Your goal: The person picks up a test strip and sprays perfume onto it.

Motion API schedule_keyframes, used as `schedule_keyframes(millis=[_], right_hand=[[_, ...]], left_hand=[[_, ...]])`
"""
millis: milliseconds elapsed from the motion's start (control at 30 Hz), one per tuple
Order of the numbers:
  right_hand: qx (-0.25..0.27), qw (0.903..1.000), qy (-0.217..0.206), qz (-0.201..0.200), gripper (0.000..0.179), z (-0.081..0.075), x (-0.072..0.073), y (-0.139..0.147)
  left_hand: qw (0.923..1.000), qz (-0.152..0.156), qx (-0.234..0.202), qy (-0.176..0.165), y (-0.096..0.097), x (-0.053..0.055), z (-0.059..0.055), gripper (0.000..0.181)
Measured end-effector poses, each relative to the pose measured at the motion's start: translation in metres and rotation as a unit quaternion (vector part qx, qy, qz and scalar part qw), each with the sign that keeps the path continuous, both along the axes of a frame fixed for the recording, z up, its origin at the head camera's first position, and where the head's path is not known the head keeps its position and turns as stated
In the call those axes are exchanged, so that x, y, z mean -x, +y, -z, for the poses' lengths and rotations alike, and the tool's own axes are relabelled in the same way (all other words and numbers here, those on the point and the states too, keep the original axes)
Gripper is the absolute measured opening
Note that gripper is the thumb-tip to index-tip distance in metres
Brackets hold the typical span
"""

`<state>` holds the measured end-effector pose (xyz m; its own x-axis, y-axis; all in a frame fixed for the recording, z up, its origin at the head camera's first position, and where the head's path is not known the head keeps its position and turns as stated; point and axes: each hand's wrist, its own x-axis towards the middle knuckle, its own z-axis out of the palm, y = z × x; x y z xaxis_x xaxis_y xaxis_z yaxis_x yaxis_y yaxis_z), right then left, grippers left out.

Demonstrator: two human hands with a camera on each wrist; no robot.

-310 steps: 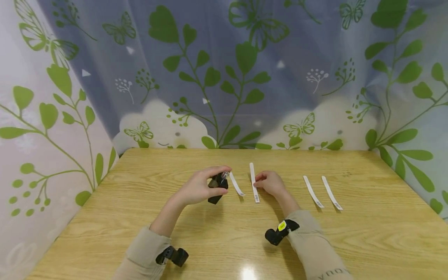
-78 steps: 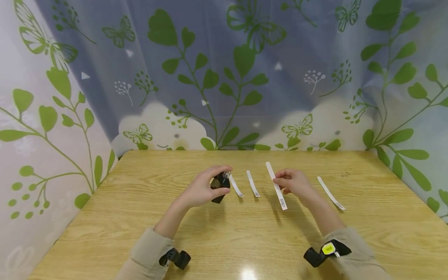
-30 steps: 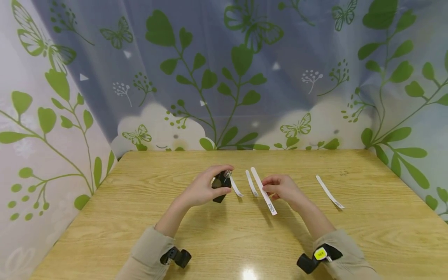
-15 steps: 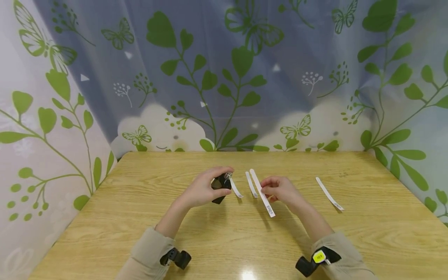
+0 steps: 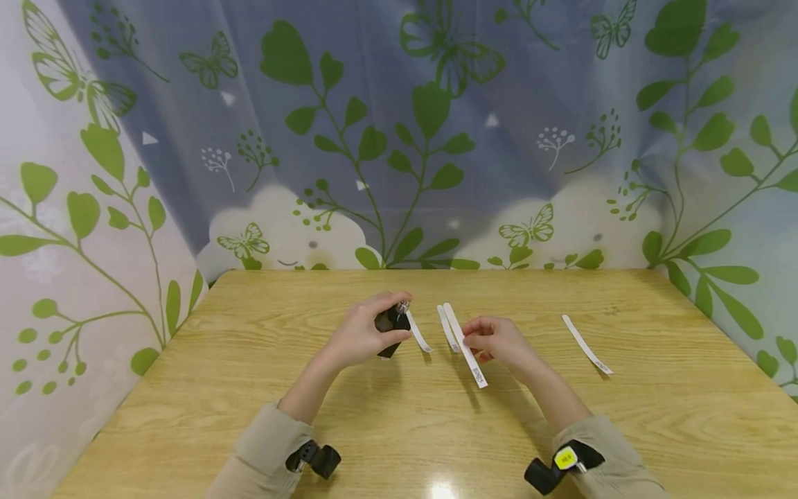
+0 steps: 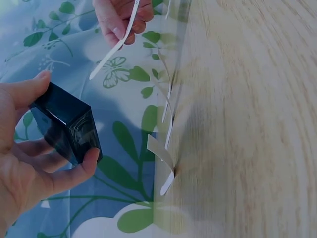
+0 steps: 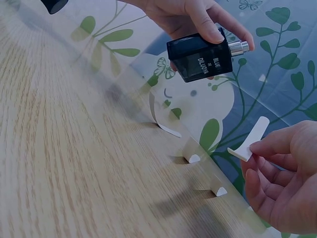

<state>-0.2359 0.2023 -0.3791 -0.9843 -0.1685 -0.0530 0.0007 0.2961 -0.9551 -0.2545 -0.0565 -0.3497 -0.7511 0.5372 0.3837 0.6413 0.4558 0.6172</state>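
My left hand (image 5: 361, 334) holds a black perfume bottle (image 7: 200, 58) above the table, forefinger on its silver spray nozzle (image 7: 238, 48). The bottle tilts, its nozzle pointing toward the right hand. Between thumb and fingers my right hand (image 5: 501, 344) pinches a white perfume test strip (image 5: 472, 365), raised off the table, with small print at its near end. In the head view one strip (image 5: 419, 334) lies just right of the bottle. Another strip (image 5: 445, 326) lies close beside the held one, lower down. Both resting strips are bent, with ends lifted.
A further printed test strip (image 5: 586, 345) lies alone on the right of the wooden table (image 5: 374, 443). Behind the table's far edge hangs a curtain (image 5: 399, 138) patterned with leaves and butterflies. Each sleeve cuff carries a small black camera (image 5: 314, 459).
Since the oldest frame, a strip has been laid beside the leftmost one and another picked up from the right. Lately the held strip has moved left and the bottle has tipped slightly.
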Motion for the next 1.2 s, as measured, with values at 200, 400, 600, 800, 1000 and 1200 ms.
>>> schedule_keyframes(millis=[200,400,600,800,1000,1200], right_hand=[[0.004,1.0,-0.002,0.003,0.019,-0.0005,-0.0002,-0.001],[0.004,1.0,-0.004,0.005,0.02,-0.0022,-0.0013,-0.0014],[0.006,1.0,-0.004,0.005,0.02,-0.0035,-0.0025,-0.0016],[0.004,1.0,-0.003,0.008,0.018,-0.001,-0.0011,-0.0002],[0.003,1.0,-0.003,0.006,0.02,-0.0001,-0.0006,0.0006],[0.003,1.0,-0.006,0.005,0.02,0.0002,-0.0013,0.0004]], left_hand=[[0.9998,0.009,0.009,0.013,0.001,0.0005,0.0018,0.051],[0.9999,0.01,0.009,0.01,0.0024,-0.0001,0.0025,0.05],[1.0,0.001,0.008,0.003,0.0023,-0.0001,0.0021,0.049],[0.9997,-0.016,0.003,-0.02,0.0011,-0.0016,-0.0016,0.051],[0.9991,-0.022,-0.002,-0.036,-0.0019,-0.0024,-0.0055,0.053],[0.9995,-0.013,0.005,-0.027,-0.0042,-0.0008,-0.0048,0.053]])
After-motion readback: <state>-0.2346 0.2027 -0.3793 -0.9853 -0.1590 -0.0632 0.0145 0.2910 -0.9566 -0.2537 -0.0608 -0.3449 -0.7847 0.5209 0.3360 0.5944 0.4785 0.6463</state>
